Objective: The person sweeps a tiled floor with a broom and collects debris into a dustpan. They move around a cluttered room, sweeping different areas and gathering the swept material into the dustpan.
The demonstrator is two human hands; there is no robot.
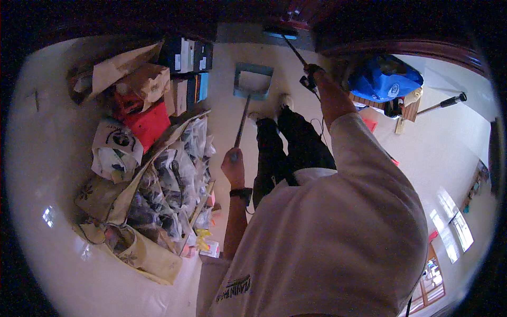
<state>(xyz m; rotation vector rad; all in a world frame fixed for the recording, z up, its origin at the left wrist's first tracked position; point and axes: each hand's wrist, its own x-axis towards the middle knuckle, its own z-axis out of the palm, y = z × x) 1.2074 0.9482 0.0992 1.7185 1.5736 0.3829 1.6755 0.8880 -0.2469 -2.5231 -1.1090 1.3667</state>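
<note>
My left hand (234, 163) is closed around the handle of a long-handled dustpan (253, 95), whose blue-grey pan lies on the pale floor ahead of my feet. My right hand (314, 75) grips the dark pole of a broom (294, 50). The broom's head, with a light blue strip, rests farther off at the top centre, near a dark doorway or piece of furniture. It is apart from the dustpan. A dark device with a cable hangs by my right wrist. Whether the pan holds any dirt cannot be told.
To the left, a rack of plastic-wrapped items (174, 182) stands beside a red box (148, 125), cardboard boxes (148, 83) and stacked dark boxes (194, 55). On the right, a blue bag (386, 79) lies on a slatted wooden piece (368, 102), with a pole (439, 106) beyond it.
</note>
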